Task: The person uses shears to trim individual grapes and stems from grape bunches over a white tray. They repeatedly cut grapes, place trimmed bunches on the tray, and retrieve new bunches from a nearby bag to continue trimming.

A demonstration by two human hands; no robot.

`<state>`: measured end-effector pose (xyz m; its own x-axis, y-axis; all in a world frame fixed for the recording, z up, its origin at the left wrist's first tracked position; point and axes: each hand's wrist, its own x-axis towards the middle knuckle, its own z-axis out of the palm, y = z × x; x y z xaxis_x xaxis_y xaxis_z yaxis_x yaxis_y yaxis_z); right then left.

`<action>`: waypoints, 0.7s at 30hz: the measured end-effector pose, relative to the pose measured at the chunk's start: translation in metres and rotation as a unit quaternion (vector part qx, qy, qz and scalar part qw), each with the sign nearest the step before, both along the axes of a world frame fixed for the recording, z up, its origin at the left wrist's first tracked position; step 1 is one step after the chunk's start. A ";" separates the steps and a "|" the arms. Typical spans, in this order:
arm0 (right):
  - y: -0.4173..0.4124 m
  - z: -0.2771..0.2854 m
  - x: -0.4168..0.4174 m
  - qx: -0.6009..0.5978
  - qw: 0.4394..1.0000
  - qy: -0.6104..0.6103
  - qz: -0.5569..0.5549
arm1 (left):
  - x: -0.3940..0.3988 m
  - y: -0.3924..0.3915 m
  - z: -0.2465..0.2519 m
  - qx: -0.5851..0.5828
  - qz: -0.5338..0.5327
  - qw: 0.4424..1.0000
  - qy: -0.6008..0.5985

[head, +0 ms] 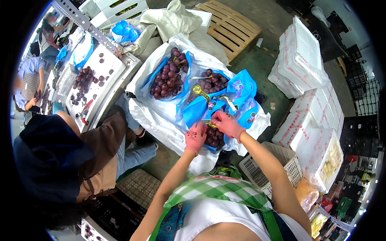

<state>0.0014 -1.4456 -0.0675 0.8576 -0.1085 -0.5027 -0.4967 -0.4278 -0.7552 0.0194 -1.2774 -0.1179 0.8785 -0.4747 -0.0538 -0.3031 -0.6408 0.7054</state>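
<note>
My left hand (195,137), in a pink glove, is at the left edge of a bunch of dark red grapes (214,137) in a blue bag. My right hand (227,125), gloved alike, pinches the top of that blue printed bag (208,111). A yellow band (209,123) runs between the fingertips of both hands. Beyond them lie another bagged bunch (214,82) with a yellow-and-black band (200,92) and, farther left, a large bunch in an opened blue bag (169,78). All rest on white lining sheet (153,111).
At left, a person in a dark cap (45,159) sits beside a white work table (102,70) holding loose grapes and red-handled scissors (87,108). Wrapped white foam boxes (310,117) stack at right. A plastic crate (280,156) stands near my right arm; a wooden pallet (232,27) lies beyond.
</note>
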 end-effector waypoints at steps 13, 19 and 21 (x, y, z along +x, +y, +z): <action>-0.016 -0.118 -0.051 -0.012 0.990 -0.037 -0.135 | 0.017 0.002 -0.027 -0.018 0.073 0.991 0.111; -0.021 -0.109 -0.053 0.317 0.918 0.034 -0.238 | 0.029 0.004 -0.026 0.021 0.097 0.984 0.150; -0.019 -0.098 -0.054 0.319 0.911 0.043 -0.258 | 0.034 0.005 -0.036 0.022 0.107 0.979 0.172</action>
<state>-0.0526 -1.4643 -0.1658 0.7295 -0.1484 -0.6677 -0.5767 0.3917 -0.7170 0.0530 -1.2719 -0.1537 0.8842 -0.2724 -0.3795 0.0914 -0.6959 0.7123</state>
